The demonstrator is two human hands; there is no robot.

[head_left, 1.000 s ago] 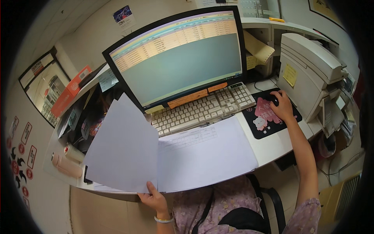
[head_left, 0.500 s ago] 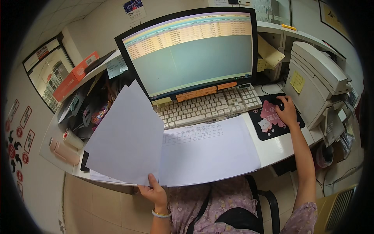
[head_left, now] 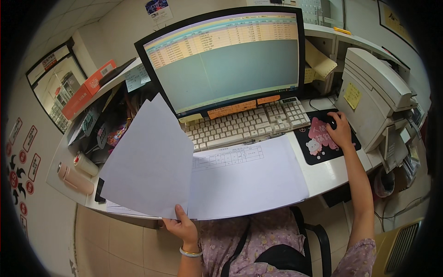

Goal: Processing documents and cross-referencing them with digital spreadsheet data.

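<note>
At the desk's front edge, my left hand (head_left: 183, 227) pinches the lower corner of turned-up white sheets (head_left: 147, 161), its thumb on top. The raised sheets lean to the left, and a black binder clip (head_left: 99, 190) sits at their left edge. To their right lies the rest of the paper stack (head_left: 249, 184), its top page printed with a small table. My right hand (head_left: 340, 131) is wrapped over a black computer mouse (head_left: 332, 123) on a dark mouse pad (head_left: 318, 154) with a pink design and a white bear.
Behind the papers stand a white keyboard (head_left: 244, 124) and a large monitor (head_left: 230, 69) showing a table of rows. A printer (head_left: 376, 87) is at the right, with a desk phone (head_left: 393, 150) below. A pink bottle (head_left: 76, 180) stands at the left edge near an orange box (head_left: 87, 90).
</note>
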